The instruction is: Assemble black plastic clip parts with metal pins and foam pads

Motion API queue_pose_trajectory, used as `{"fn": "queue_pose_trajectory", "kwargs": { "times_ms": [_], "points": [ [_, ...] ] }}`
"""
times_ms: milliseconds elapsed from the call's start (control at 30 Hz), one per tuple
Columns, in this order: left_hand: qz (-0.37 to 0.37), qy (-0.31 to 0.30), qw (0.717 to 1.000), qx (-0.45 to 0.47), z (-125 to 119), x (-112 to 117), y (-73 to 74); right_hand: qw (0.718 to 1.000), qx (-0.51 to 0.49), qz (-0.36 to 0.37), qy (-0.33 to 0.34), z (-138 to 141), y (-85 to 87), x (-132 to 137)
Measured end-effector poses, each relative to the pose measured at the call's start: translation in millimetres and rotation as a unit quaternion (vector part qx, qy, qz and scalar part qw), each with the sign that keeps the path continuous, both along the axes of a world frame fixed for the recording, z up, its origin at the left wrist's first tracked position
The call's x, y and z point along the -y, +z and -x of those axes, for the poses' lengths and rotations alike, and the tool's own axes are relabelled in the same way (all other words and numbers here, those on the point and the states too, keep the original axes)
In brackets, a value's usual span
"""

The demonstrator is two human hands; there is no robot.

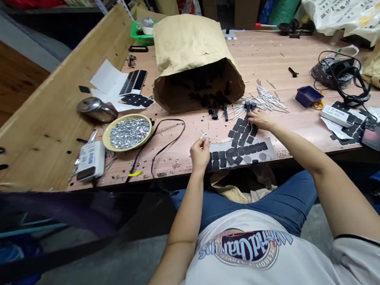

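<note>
- White printed T-shirt [246, 253] and blue jeans [248, 204] of the seated person fill the bottom of the view, with both arms reaching forward to the wooden surface [269, 55].
- Left hand [199, 155]: its fingers [201, 145] are pinched narrowly together just below a few tiny silver studs [203, 135]; whatever they may hold is too small to make out.
- Right hand [260, 119]: its fingers [251, 116] stretch forward, low over the black square pads [242, 133]; whether they hold anything cannot be told.
- The pads lie in a loose column between the hands and continue in rows on a grey backing sheet [240, 153] at the near edge of the surface.
- To the left are a yellow-rimmed plate [109, 136] heaped with silver studs, a black cable [163, 140] and a white power unit [90, 160].
- Just past the right hand lies a scatter of silver pins [262, 100].
- Farther on, a kraft paper sack [191, 40] lies on its side, spilling black plastic parts [215, 111].
- At the far right are a small blue tray [309, 95] and a white plastic bag [347, 9].
</note>
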State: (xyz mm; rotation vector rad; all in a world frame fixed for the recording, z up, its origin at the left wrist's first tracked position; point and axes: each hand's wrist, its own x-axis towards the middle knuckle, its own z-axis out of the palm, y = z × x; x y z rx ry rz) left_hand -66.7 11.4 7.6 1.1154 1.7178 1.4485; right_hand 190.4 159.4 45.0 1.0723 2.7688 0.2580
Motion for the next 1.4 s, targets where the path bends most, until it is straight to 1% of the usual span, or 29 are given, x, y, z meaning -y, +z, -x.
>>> {"fn": "queue_pose_trajectory", "kwargs": {
  "times_ms": [67,133,233,300,367,467,533,600,667,733,800,833,867,933,967,1033,1100,1167,1300,1400],
  "points": [
    [0.008,0.06,0.997,-0.049,18,-6,-2.7,0.997,0.041,0.008,0.057,-3,0.1,-10],
    [0.036,0.074,0.992,-0.093,29,-15,-5.9,0.994,0.06,0.01,0.09,-6,0.2,-13],
    [0.086,0.028,0.984,-0.153,28,-35,-9.6,0.992,0.072,0.0,0.102,-11,1.1,-14],
    [0.103,-0.007,0.975,-0.195,20,-48,-11.0,0.992,0.075,-0.007,0.105,-11,2.1,-12],
    [0.114,-0.021,0.966,-0.229,11,-58,-12.1,0.99,0.086,-0.003,0.112,-10,3.2,-11],
    [0.125,-0.023,0.961,-0.247,5,-65,-14.1,0.988,0.091,0.018,0.123,-6,4.7,-10],
    [0.124,-0.025,0.961,-0.247,6,-65,-15.0,0.99,0.065,0.033,0.124,-5,5.0,-9],
    [0.11,-0.021,0.964,-0.241,8,-63,-14.8,0.992,0.019,0.041,0.116,-4,4.6,-6],
    [0.083,-0.005,0.973,-0.215,10,-60,-12.7,0.994,-0.036,0.04,0.1,-1,3.8,2],
    [0.054,0.018,0.987,-0.152,10,-57,-8.6,0.992,-0.095,0.038,0.08,4,3.1,17],
    [0.035,0.022,0.998,-0.047,5,-52,-3.3,0.986,-0.154,0.041,0.051,14,2.9,40],
    [0.028,0.011,0.999,0.018,1,-49,-0.5,0.982,-0.183,0.044,0.032,21,3.2,54],
    [0.021,-0.01,0.996,0.087,-3,-47,2.1,0.977,-0.21,0.046,0.01,29,3.8,67],
    [0.01,-0.065,0.975,0.214,-13,-40,5.9,0.966,-0.253,0.046,-0.028,46,6.6,93],
    [0.004,-0.09,0.961,0.261,-18,-36,6.9,0.962,-0.265,0.043,-0.042,54,8.7,104],
    [-0.007,-0.124,0.941,0.316,-25,-28,7.0,0.959,-0.272,0.038,-0.063,68,14.1,121],
    [-0.018,-0.138,0.935,0.327,-28,-21,5.2,0.961,-0.262,0.037,-0.08,75,20.0,131],
    [-0.027,-0.139,0.938,0.316,-29,-16,3.0,0.965,-0.242,0.037,-0.096,78,25.3,136],
    [-0.057,-0.132,0.956,0.256,-29,-9,2.8,0.973,-0.196,0.031,-0.116,77,32.4,142],
    [-0.079,-0.145,0.965,0.206,-31,-6,6.8,0.975,-0.184,0.034,-0.121,75,35.2,147]
  ]
}}
